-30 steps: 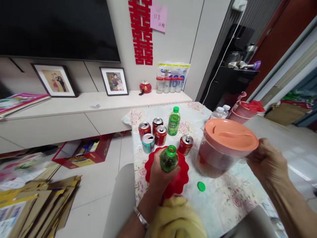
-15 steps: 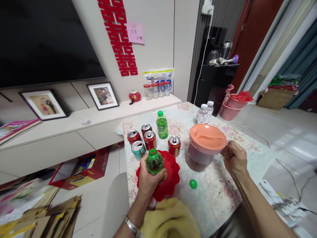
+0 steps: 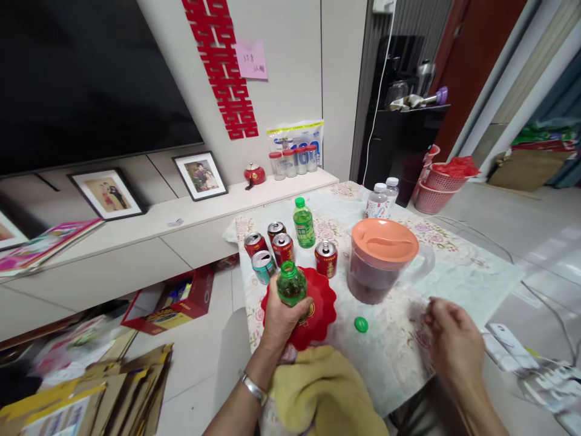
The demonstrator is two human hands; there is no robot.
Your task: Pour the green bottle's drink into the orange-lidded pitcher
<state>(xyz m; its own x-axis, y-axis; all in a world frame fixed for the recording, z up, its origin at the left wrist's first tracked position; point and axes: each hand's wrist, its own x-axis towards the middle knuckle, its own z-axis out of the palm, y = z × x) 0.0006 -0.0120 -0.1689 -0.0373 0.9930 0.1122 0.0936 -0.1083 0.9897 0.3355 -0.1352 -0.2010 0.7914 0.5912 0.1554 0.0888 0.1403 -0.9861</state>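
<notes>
My left hand [image 3: 282, 315] is wrapped round an uncapped green bottle [image 3: 292, 284], held upright over a red scalloped plate [image 3: 320, 309]. Its green cap [image 3: 361, 324] lies loose on the flowered tablecloth [image 3: 454, 272]. A clear pitcher with an orange lid [image 3: 384, 257] stands on the table, dark liquid inside, its handle to the right. My right hand [image 3: 449, 339] hovers low to the pitcher's right, blurred, fingers loosely curled, holding nothing that I can see. A yellow cloth [image 3: 322, 393] lies at the near table edge.
Several drink cans [image 3: 272, 248] and a capped green bottle [image 3: 304, 223] stand behind the plate. Two white-capped bottles [image 3: 381, 198] sit at the far table edge. A low TV cabinet [image 3: 136, 236] runs left; cardboard [image 3: 91, 393] and a red box [image 3: 175, 297] lie on the floor.
My right hand set the pitcher down on the table, let go of its handle and drew back toward me. The left hand kept hold of the green bottle.
</notes>
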